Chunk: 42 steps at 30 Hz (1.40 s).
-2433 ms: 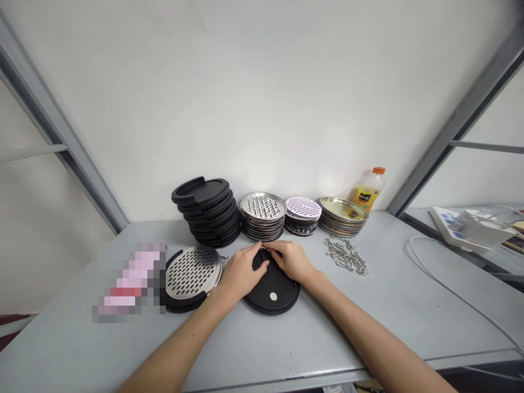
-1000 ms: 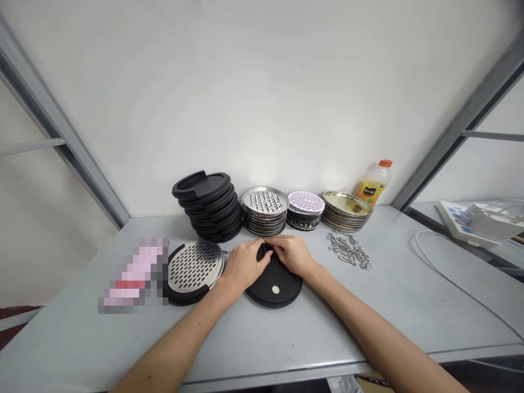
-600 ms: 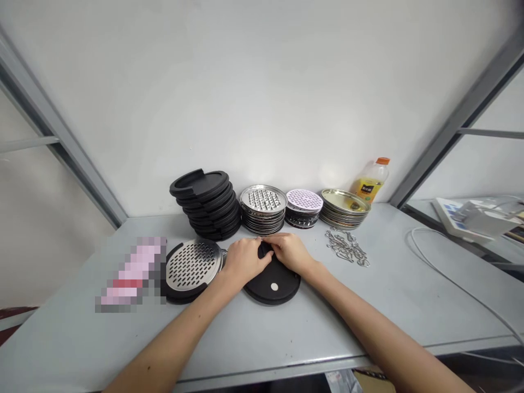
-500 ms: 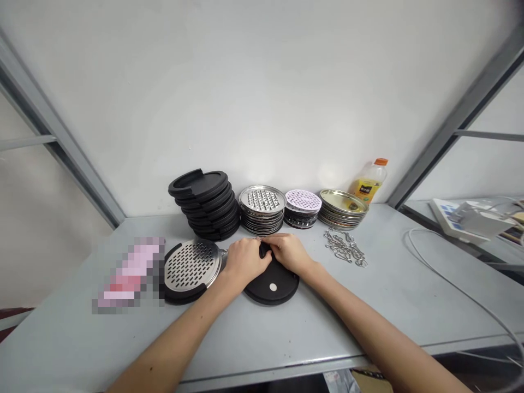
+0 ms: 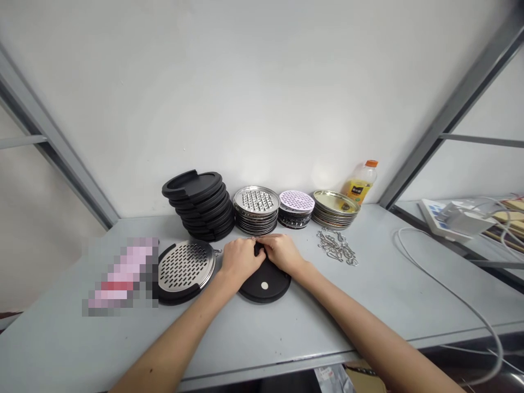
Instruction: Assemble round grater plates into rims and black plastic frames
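A black round grater holder with a white dot on it lies on the table in front of me. My left hand is closed at its upper left, fingers curled and thumb pressed inward. At its upper right, my right hand is likewise closed, with the thumb and fingers of both hands meeting at the far rim. Whatever small part the fingertips pinch there is hidden. Left of my hands rests another black holder with a slotted metal grater disc in it and a small metal hook at its edge.
Along the wall stand black holders, grater discs, discs topped by a lilac one and shiny plain discs. Metal hooks lie to the right, before a bottle. A cable crosses the right side.
The view has shifted slightly, so everything appears a little further left. Both hands keep their place on the black holder; no clear movement of it shows.
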### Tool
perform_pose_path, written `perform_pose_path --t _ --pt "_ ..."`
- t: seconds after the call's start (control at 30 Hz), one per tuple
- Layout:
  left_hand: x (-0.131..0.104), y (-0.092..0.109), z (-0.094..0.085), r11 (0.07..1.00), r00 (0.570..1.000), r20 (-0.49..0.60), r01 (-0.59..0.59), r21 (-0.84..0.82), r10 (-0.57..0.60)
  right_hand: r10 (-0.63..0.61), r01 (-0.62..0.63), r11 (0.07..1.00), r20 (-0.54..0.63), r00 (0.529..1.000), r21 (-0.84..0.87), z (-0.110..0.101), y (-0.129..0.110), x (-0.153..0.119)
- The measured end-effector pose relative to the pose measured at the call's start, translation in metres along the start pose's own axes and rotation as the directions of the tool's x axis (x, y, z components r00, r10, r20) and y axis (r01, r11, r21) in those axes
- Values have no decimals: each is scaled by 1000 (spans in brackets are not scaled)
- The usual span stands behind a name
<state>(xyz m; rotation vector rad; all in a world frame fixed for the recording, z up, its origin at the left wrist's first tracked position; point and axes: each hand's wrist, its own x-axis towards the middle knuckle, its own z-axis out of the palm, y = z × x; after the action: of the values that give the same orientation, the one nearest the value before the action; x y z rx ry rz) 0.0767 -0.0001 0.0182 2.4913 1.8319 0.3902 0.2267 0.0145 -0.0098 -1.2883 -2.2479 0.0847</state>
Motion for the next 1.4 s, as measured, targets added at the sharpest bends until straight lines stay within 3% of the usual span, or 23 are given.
perform_pose_path --t 0.97,1.27,1.4 --pt "-1 10 -2 999 999 32 -20 42 18 79 -60 986 112 991 -158 -13 -15 -2" --pt "0 11 0 999 999 42 -30 21 29 173 -171 980 10 985 -100 -7 -11 -6" --pt "0 11 -1 999 998 33 -49 -5 49 225 -223 974 -45 973 45 -7 0 -8"
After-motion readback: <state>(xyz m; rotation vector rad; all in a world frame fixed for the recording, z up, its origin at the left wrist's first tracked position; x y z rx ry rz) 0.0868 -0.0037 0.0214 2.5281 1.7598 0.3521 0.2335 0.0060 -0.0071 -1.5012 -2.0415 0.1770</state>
